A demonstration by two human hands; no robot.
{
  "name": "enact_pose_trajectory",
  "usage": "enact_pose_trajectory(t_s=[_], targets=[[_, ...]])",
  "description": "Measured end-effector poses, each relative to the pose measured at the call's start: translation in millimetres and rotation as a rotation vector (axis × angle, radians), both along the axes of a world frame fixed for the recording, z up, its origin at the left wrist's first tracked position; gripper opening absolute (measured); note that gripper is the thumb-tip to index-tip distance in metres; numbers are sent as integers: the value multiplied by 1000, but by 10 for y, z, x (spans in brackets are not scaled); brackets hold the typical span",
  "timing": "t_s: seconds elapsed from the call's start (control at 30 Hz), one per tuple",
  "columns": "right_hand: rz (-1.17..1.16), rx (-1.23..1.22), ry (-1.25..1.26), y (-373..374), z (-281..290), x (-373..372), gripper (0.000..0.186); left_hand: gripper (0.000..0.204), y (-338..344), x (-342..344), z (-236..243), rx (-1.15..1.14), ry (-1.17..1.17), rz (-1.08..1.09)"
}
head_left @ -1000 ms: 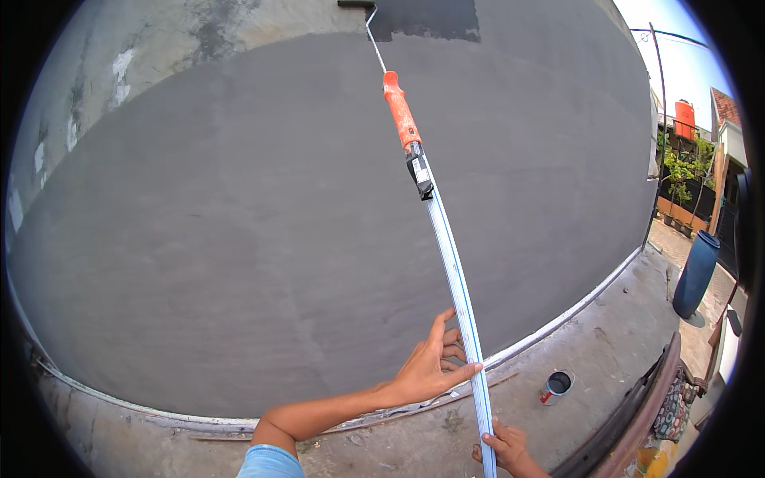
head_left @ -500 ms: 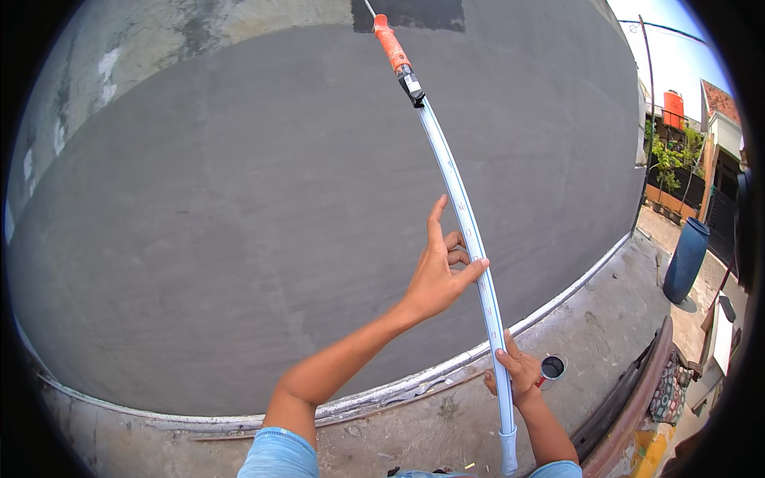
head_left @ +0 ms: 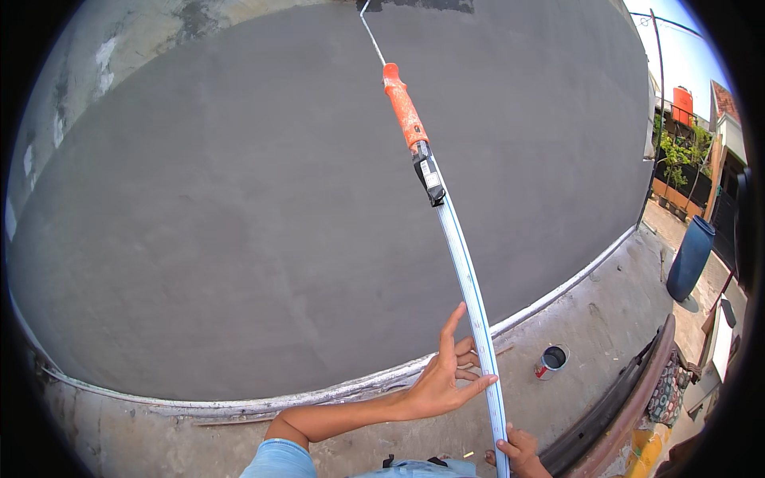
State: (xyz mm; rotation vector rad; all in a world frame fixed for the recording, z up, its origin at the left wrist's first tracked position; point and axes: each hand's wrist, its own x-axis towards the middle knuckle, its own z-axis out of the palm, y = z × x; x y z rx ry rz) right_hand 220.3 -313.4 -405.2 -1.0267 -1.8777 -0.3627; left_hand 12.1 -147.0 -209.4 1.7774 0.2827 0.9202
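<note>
My left hand (head_left: 446, 386) is closed loosely round a long white pole (head_left: 460, 259) with blue stripes, its index finger stretched out along it. Lower down, near the bottom edge, my right hand (head_left: 522, 452) grips the same pole. At the pole's upper end an orange paint-roller handle (head_left: 405, 107) is fastened with a black clamp (head_left: 429, 180). From it a thin bent metal rod (head_left: 371, 33) runs up toward a darker patch (head_left: 430, 5) on the grey wall (head_left: 239, 199). The roller's head does not show clearly.
On the concrete floor (head_left: 586, 319) to my right stands an open paint can (head_left: 552, 360) with dark contents. Long brown and black pieces (head_left: 629, 398) lie at the lower right, beside a patterned cloth (head_left: 669, 389). A blue barrel (head_left: 691, 259) stands farther off.
The pole and both my hands have come down and nearer to me. The orange handle is lower, and more of the metal rod shows. The dark patch sits higher in view.
</note>
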Motion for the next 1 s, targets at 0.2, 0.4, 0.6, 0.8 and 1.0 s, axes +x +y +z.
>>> enact_pose_trajectory(t_s=[0.2,0.4,0.6,0.8,1.0], targets=[[-107,183,-161,237,997,149,56,108,193,238,719,102,-120,-5],[-95,310,-67,924,1278,50,55,110,596,214,1082,113,-129,38],[-29,236,-66,815,323,12,53,110,608,70,431,-98,72,-52],[-27,8,-127,-27,-228,192,67,102,99,40,39,-187,123,-97],[-54,74,-172,82,154,196,62,99,146,104,183,-147,88,-134]])
